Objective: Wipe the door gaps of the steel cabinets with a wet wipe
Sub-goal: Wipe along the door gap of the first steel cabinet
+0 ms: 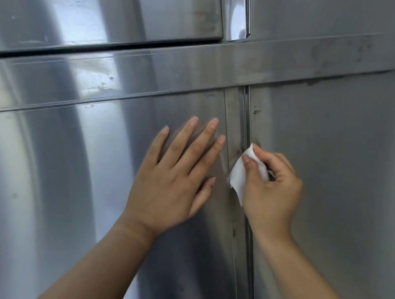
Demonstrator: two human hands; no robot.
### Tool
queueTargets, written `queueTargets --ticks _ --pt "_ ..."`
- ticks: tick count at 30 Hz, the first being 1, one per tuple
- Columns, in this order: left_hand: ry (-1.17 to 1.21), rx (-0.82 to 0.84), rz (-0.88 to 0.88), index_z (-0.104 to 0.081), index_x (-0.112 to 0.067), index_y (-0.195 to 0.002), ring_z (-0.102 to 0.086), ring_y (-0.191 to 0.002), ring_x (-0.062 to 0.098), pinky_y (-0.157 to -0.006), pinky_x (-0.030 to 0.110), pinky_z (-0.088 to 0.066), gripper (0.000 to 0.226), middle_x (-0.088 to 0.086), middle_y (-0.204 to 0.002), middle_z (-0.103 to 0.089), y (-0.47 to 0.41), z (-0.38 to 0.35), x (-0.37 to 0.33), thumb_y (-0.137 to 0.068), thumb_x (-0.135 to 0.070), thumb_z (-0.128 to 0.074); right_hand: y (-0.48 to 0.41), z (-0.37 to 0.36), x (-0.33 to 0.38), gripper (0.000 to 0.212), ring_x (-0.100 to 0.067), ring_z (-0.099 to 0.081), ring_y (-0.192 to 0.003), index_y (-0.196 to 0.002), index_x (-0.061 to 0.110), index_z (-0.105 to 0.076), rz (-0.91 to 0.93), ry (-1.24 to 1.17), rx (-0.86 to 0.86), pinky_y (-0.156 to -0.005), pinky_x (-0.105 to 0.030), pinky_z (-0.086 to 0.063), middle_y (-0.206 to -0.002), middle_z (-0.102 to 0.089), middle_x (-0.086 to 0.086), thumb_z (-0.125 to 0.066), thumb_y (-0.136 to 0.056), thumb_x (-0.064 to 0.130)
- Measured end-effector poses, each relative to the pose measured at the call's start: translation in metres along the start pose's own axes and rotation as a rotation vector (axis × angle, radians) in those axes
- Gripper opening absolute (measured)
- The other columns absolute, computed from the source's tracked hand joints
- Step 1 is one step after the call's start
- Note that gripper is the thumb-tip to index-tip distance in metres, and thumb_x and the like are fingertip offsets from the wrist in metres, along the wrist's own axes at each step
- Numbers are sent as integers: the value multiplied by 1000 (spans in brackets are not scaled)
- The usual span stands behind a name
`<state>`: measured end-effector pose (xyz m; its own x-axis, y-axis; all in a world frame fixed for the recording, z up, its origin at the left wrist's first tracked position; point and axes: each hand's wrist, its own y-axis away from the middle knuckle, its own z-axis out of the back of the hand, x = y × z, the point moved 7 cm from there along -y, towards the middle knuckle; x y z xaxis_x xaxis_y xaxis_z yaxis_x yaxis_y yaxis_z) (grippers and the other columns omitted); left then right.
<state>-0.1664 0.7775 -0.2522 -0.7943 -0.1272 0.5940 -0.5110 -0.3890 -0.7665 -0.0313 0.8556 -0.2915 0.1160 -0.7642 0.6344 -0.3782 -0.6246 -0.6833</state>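
Steel cabinet doors fill the head view. A narrow vertical door gap (246,120) runs down between the lower left door (58,180) and the lower right door (342,171). My right hand (271,188) pinches a folded white wet wipe (239,173) and presses its upper corner against the gap. My left hand (177,174) lies flat on the lower left door, fingers spread, just left of the gap. Dark smudges mark the metal beside the gap above the wipe.
A horizontal steel bar (230,62) crosses above the lower doors, with grime along its lower edge on the right. Above it sit an upper left door (98,1) with a dark horizontal gap (78,48) beneath it and a polished vertical handle edge (240,7).
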Motion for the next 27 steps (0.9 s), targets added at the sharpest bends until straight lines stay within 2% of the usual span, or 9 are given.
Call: queueTargets --ticks 3,8,15,19,22,24,27 --pt "-6 -1 -3 -39 -15 -147 -28 -143 27 -112 50 -27 57 7 -155 -32 0 0 0 -95 -36 -46 12 2 -6 24 3 -62 -83 -98 20 -70 -9 -1 -2 -74 -6 -43 -86 -64 14 -68 -83 1" --pt "-22 2 1 -39 -15 -147 -29 -142 28 -112 50 -25 56 7 -154 -32 0 1 0 -95 -37 -45 27 14 -24 28 3 -62 -80 -90 26 -69 -105 -1 27 -71 -5 -43 -83 -65 13 -70 -81 0" --pt "-13 -6 -10 -41 -14 -146 -31 -142 29 -111 50 -26 56 8 -154 -33 1 0 -1 -95 -37 -45 16 5 -13 21 5 -62 -81 -95 17 -72 -29 -5 4 -73 -6 -42 -85 -65 15 -69 -82 2" --pt "-33 -6 -14 -42 -14 -145 -33 -141 29 -110 50 -27 56 8 -154 -34 -1 -1 -1 -94 -37 -46 47 22 -35 31 3 -63 -82 -89 29 -70 -93 13 -3 -73 -6 -44 -89 -67 17 -70 -80 -1" --pt "-60 5 -46 -39 -12 -147 -30 -143 23 -110 53 -28 58 5 -155 -31 -3 1 -1 -95 -36 -44 38 20 -34 42 6 -62 -79 -79 39 -65 -181 -13 33 -70 -3 -43 -80 -66 25 -70 -79 -3" --pt "-49 5 -67 -38 -11 -147 -30 -143 20 -109 56 -27 57 4 -155 -31 0 2 -3 -95 -35 -44 23 13 -23 38 8 -61 -78 -78 37 -66 -182 -44 59 -69 -3 -42 -77 -65 21 -70 -79 -1" --pt "-37 27 -63 -37 -11 -148 -29 -143 22 -110 55 -27 59 5 -156 -30 13 -3 -13 -95 -37 -45 9 6 -10 27 5 -62 -80 -87 28 -69 -123 -49 80 -72 -4 -42 -82 -65 17 -69 -81 2"
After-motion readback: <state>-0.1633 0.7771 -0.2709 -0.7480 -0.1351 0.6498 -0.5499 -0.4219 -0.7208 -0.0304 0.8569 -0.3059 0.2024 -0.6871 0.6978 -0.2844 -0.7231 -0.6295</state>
